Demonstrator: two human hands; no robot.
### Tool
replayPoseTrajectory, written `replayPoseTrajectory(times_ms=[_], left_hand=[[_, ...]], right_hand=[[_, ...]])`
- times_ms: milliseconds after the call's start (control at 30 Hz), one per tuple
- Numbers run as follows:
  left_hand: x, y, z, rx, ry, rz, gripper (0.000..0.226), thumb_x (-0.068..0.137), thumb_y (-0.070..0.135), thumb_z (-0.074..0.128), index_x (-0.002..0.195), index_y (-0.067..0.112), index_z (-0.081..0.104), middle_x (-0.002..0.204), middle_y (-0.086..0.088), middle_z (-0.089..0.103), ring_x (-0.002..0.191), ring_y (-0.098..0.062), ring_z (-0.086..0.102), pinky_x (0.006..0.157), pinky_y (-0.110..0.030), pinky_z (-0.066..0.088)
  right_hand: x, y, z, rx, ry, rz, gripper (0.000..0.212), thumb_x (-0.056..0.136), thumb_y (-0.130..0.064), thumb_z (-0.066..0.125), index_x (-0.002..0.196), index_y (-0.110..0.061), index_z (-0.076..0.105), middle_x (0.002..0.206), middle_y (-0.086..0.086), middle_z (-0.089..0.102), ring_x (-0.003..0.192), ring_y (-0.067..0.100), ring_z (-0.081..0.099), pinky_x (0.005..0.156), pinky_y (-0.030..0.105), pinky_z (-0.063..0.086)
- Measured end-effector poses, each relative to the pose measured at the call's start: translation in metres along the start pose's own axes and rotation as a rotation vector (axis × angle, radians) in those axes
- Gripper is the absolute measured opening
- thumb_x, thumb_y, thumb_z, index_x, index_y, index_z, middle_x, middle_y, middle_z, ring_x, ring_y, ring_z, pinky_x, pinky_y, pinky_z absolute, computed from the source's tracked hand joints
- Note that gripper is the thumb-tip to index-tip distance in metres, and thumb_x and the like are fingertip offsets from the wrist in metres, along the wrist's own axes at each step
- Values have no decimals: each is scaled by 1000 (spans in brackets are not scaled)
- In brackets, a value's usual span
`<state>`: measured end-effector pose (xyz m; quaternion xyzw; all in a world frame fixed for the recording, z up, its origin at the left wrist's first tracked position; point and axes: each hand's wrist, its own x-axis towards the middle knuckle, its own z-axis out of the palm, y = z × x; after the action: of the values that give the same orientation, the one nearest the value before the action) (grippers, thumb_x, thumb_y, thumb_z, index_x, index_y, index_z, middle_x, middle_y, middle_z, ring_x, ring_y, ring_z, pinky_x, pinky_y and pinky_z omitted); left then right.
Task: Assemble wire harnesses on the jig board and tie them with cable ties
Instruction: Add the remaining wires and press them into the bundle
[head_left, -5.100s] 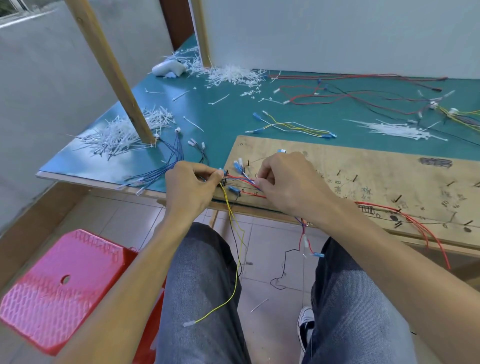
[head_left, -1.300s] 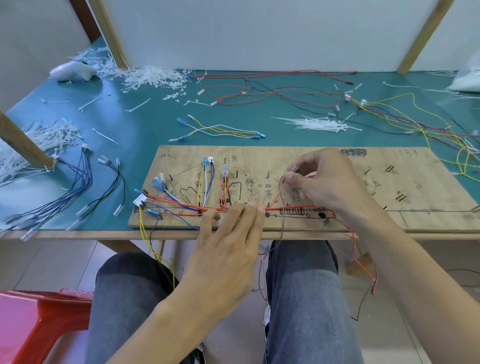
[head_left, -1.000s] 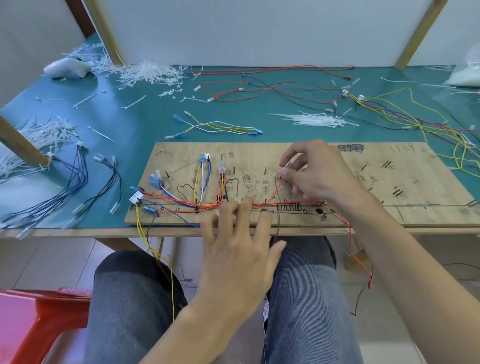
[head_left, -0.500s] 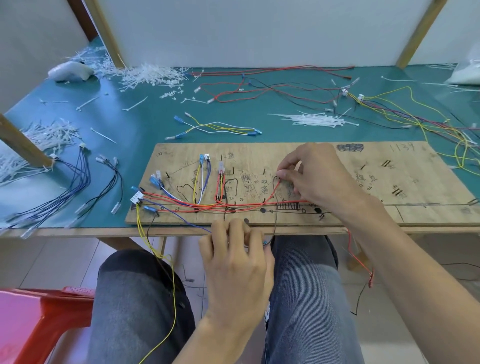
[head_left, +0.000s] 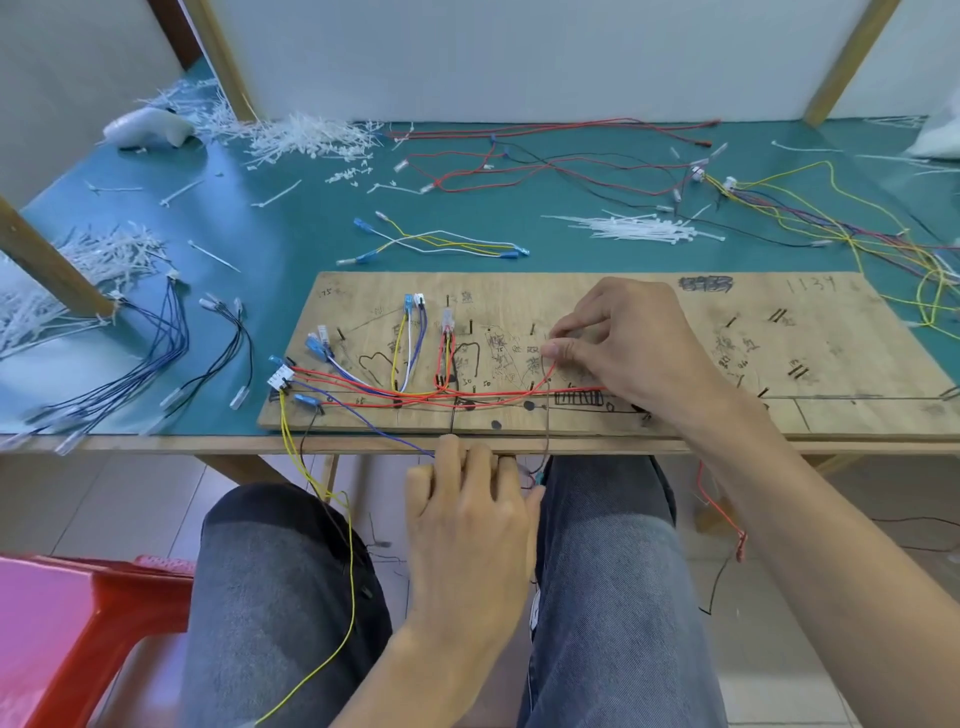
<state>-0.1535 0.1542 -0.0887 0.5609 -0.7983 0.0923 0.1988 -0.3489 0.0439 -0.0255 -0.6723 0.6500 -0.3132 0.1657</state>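
Routing is the step in hand, I judge: wires fan from the white connector (head_left: 280, 375) at the jig board's (head_left: 675, 312) left end, and I see no tie on them. My left hand (head_left: 467, 519) sits knuckles-up just below the board's near edge, fingers curled round the purple wire (head_left: 374, 423) that drops off it. My right hand (head_left: 634, 343) rests on the board's middle, wrist low, thumb and forefinger pinching the red wire (head_left: 545, 382) near its tip. Next I would seat that tip at its peg, then reach behind the board for the cable ties (head_left: 634, 228).
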Motion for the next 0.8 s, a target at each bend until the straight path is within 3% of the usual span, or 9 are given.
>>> replayPoseTrajectory(times_ms=[167,333,433,533,633,700,800], left_hand=[[0,6,7,-53,52,6,12,93,31,77,83,25,73,77,7,57,88,-24,54,75,-39,28],[-7,9,-4,-223,94,78,22,104,36,62,85,25,68,90,9,59,91,-23,56,79,-35,23],[-12,6,-15,-312,76,130,32,108,40,51,87,20,64,93,7,62,88,-23,54,78,-36,34],[-8,-3,-27,-584,-32,7,32,105,41,51,87,19,65,81,9,64,77,-20,59,70,-42,50],[-2,-10,-38,-837,-191,-168,24,102,49,54,90,30,62,78,15,69,77,-6,69,67,-33,57],[0,-15,-40,-995,-263,-214,17,102,46,59,92,32,58,81,11,69,74,-11,72,65,-33,60],[5,-22,-46,-1221,-414,-243,18,105,35,60,92,25,53,84,-7,65,77,-23,75,71,-47,63]], right_hand=[[0,1,-1,-16,-2,-10,28,74,-43,94,90,-22,86,88,-5,75,78,9,70,81,39,59],[-1,2,0,-11,-1,-2,28,72,-43,94,89,-23,85,85,-8,74,71,3,66,74,26,56],[-2,2,2,-11,-5,5,29,73,-42,94,94,-23,84,92,-10,73,72,1,64,75,24,54],[-2,2,3,-25,-11,-5,33,76,-41,93,105,-27,82,107,-10,69,84,6,60,83,27,50],[-2,0,4,-14,-12,-10,30,78,-37,93,104,-29,80,109,-6,69,86,10,63,82,30,52],[-4,-1,4,-33,-16,-25,27,79,-36,92,102,-30,80,108,-5,69,90,14,63,85,35,54],[-6,-1,4,-24,-13,-24,23,80,-37,90,99,-30,80,105,-6,70,93,15,63,87,39,54]])
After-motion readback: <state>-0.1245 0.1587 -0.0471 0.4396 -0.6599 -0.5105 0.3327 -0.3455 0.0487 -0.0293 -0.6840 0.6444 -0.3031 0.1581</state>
